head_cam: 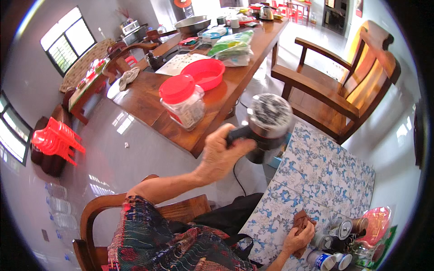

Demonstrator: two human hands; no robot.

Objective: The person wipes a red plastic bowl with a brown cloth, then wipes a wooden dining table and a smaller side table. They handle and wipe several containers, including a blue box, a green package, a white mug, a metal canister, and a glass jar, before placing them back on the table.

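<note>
My left hand (220, 150) is raised in front of me, its fingers wrapped around the black handle of a kettle-like vessel (271, 115). The vessel has a shiny silvery body and a dark band. It is blurred, and its exact kind cannot be told. Lower right, my right hand (300, 235) rests on a folded brown cloth (301, 220) and grips it against a small table (315, 172) with a blue and grey floral top. Beside that hand stand several jars and cans, among them a blue and white can (320, 260) and a metal-lidded canister (341, 228).
A long wooden table (145, 88) holds a red-lidded clear jar (186, 105), a red basin (206, 73) and plastic bags (234, 47). A wooden armchair (322, 88) stands to the right. Red plastic stools (56, 135) are stacked left. A dark cord (240, 181) hangs near my lap.
</note>
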